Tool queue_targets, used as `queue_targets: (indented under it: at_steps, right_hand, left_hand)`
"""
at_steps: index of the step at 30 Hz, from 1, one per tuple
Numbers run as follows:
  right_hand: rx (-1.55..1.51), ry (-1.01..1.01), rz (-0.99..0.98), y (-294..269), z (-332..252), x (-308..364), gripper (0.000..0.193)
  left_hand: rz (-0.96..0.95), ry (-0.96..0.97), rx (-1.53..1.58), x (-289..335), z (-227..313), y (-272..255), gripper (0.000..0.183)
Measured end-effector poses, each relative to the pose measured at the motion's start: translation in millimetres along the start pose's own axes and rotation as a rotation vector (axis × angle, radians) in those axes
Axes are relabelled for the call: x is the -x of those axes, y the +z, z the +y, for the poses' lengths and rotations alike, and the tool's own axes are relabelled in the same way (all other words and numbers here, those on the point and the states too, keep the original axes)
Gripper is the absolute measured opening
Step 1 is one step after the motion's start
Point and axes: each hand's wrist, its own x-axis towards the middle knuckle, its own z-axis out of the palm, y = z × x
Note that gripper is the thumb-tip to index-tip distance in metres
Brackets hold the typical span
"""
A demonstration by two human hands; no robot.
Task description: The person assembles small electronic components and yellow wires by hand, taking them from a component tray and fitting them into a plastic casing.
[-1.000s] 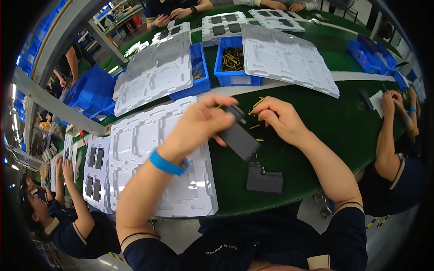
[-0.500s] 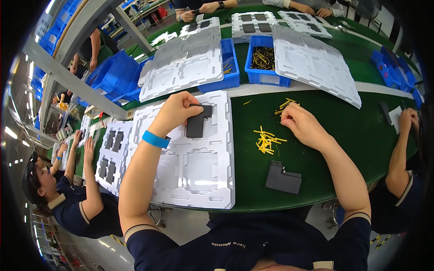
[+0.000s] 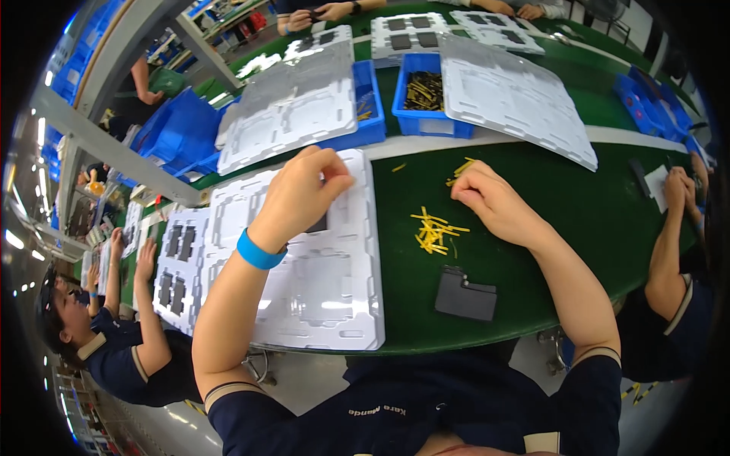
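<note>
l hand (image 3: 303,190) by 1 blk pc (image 3: 319,225), r hand (image 3: 487,199) by 2 yel strip bunches (image 3: 433,231), both curled, can't tell grip.

From the wearer's head, the left of two fisheyes looks down and forward — close above the left grip (image 3: 304,185) and right grip (image 3: 490,201), yet wide enough to reach across the counter (image 3: 407,300).
</note>
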Motion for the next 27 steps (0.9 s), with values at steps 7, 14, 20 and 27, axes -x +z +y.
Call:
queue_targets:
  at_steps: [7, 14, 20, 27]
  right_hand:
    - [-0.507, 0.239, -0.070, -2, -15, 3, 0.010]
    - [-0.457, 0.153, -0.142, -8, -14, 4, 0.013]
    - [-0.555, 0.171, -0.225, -4, -19, 5, 0.016]
    - [-0.687, 0.080, -0.080, -2, -12, 5, 0.011]
  left_hand:
    - [-0.373, 0.124, 0.292, -1, 61, 56, 0.022]
    - [-0.324, 0.068, 0.477, 4, 62, 67, 0.016]
    - [-0.329, 0.020, 0.404, 4, 61, 66, 0.012]
    - [-0.173, 0.143, 0.123, 7, 62, 71, 0.016]
